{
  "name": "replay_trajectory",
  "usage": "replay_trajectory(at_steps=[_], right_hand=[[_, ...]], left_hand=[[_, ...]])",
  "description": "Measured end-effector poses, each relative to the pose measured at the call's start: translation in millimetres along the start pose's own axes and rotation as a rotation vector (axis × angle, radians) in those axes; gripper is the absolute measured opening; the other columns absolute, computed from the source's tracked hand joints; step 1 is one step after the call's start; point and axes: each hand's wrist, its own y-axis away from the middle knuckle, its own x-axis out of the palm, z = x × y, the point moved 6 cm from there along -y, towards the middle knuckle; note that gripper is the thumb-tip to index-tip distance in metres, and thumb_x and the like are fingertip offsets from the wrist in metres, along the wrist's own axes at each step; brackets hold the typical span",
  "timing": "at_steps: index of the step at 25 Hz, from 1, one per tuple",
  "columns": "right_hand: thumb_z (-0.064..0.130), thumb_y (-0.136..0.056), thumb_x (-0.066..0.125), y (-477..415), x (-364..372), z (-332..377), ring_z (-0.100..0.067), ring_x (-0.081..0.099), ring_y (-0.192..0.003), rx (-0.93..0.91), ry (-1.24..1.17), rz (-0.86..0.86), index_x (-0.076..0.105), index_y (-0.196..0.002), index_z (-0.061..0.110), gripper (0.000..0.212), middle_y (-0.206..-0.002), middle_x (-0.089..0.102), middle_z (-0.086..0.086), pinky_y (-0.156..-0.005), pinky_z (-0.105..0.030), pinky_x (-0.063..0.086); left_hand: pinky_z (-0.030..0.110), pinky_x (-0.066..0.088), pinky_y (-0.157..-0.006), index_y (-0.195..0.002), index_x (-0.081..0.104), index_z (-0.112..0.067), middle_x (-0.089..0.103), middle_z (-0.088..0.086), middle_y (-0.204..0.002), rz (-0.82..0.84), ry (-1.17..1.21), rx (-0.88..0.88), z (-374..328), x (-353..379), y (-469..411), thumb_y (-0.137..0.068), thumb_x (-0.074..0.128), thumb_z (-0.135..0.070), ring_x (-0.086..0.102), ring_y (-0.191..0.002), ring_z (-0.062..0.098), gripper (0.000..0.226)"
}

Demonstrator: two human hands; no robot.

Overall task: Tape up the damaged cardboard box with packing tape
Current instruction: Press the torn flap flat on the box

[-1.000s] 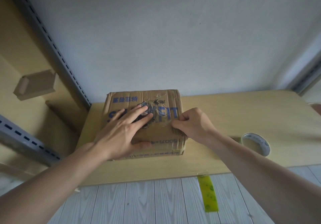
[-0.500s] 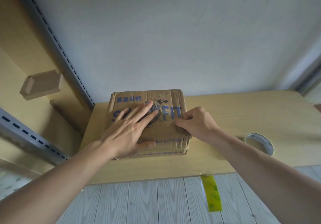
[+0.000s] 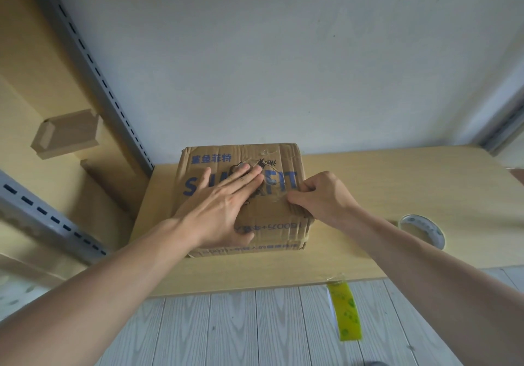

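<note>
A worn brown cardboard box [image 3: 272,223] with blue print sits on the wooden table [image 3: 368,184] against the wall. A strip of clear packing tape [image 3: 276,192] lies across its torn top. My left hand [image 3: 224,206] rests flat on the box top, fingers together and stretched over the tear. My right hand [image 3: 320,195] is at the box's right edge, fingers curled, pinching the end of the tape strip. The tape roll [image 3: 422,231] lies flat on the table to the right of the box, behind my right forearm.
A yellow-green strip of tape [image 3: 344,314] hangs from the table's front edge. A grey slotted shelf upright [image 3: 93,62] runs along the left, with a small cardboard piece [image 3: 68,133] on the shelf beyond it. Pale floorboards lie below.
My left hand has slid further up the box top and its fingers have closed together. My right hand stays at the right edge. The view has shifted slightly.
</note>
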Motion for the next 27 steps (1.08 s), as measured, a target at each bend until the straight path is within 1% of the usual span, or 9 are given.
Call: replay_trajectory(at_steps=[4,8,10,12,14,16,19,25,27], right_hand=[[0.023,-0.078,0.073,1,1,0,-0.011,0.034,-0.044,-0.008,-0.003,-0.002,0.036,-0.043,0.018,0.051,-0.044,0.037,0.008,-0.044,-0.02,0.031],[0.022,-0.079,0.071,4,-3,3,-0.007,0.033,-0.041,-0.044,0.005,-0.038,0.038,-0.045,0.018,0.048,-0.041,0.038,0.011,-0.04,-0.018,0.031],[0.023,-0.083,0.067,11,-2,10,-0.01,0.034,-0.042,-0.189,0.145,-0.099,0.041,-0.05,0.018,0.043,-0.045,0.039,0.009,-0.042,-0.022,0.031],[0.021,-0.09,0.058,25,2,21,-0.012,0.036,-0.043,-0.454,0.379,-0.265,0.048,-0.064,0.017,0.028,-0.055,0.044,0.007,-0.044,-0.024,0.032],[0.024,-0.097,0.046,39,11,21,-0.02,0.049,-0.063,-0.568,0.531,-0.409,0.057,-0.091,0.013,0.016,-0.083,0.054,-0.002,-0.055,-0.032,0.04],[0.035,-0.102,0.035,39,18,14,-0.029,0.053,-0.102,-0.538,0.626,-0.409,0.056,-0.122,0.012,0.037,-0.118,0.054,-0.008,-0.08,-0.041,0.044],[0.057,-0.101,0.025,38,35,10,-0.031,0.031,-0.145,-0.52,0.695,-0.244,0.046,-0.145,0.008,0.069,-0.152,0.043,-0.009,-0.109,-0.054,0.032],[0.038,-0.097,0.049,46,40,28,-0.022,0.053,-0.129,-0.744,0.654,-0.309,0.068,-0.122,0.011,0.041,-0.125,0.068,0.0,-0.1,-0.045,0.044],[0.035,-0.095,0.058,46,38,29,-0.018,0.061,-0.121,-0.816,0.575,-0.33,0.073,-0.115,0.013,0.033,-0.121,0.072,0.001,-0.093,-0.04,0.049]], left_hand=[[0.052,0.018,-0.125,-0.158,0.032,-0.019,0.016,-0.009,-0.166,-0.135,0.052,0.024,1,-2,2,-0.075,0.058,-0.083,0.008,-0.153,0.002,0.108],[0.053,0.04,-0.114,-0.141,0.057,-0.012,0.051,0.001,-0.151,-0.299,0.103,0.06,2,-6,8,-0.068,0.071,-0.079,0.041,-0.144,0.013,0.1],[0.055,0.031,-0.12,-0.154,0.037,-0.01,0.034,0.005,-0.163,-0.249,0.07,0.036,1,-8,6,-0.065,0.069,-0.083,0.032,-0.15,0.019,0.119],[0.053,0.005,-0.126,-0.162,-0.005,-0.015,-0.012,0.0,-0.17,-0.106,0.051,-0.009,1,-6,2,-0.066,0.06,-0.088,-0.002,-0.157,0.015,0.137],[0.054,-0.003,-0.126,-0.159,-0.017,-0.02,-0.03,-0.009,-0.164,-0.011,0.023,-0.024,3,-2,0,-0.072,0.055,-0.087,-0.021,-0.152,0.006,0.131],[0.054,-0.001,-0.126,-0.161,-0.011,-0.021,-0.026,-0.012,-0.165,0.004,0.027,-0.028,4,1,-1,-0.076,0.053,-0.086,-0.022,-0.151,0.002,0.124],[0.053,-0.001,-0.126,-0.162,-0.002,-0.022,-0.019,-0.013,-0.167,-0.035,0.047,-0.021,5,2,-1,-0.077,0.053,-0.085,-0.017,-0.152,0.0,0.119],[0.059,0.004,-0.125,-0.161,0.014,-0.032,-0.005,-0.014,-0.169,-0.058,0.127,0.026,2,-2,1,-0.077,0.055,-0.083,-0.009,-0.154,0.003,0.107],[0.056,-0.003,-0.125,-0.162,0.0,-0.034,-0.011,-0.015,-0.168,-0.012,0.148,0.015,4,-1,0,-0.076,0.062,-0.078,-0.015,-0.153,0.003,0.115]])
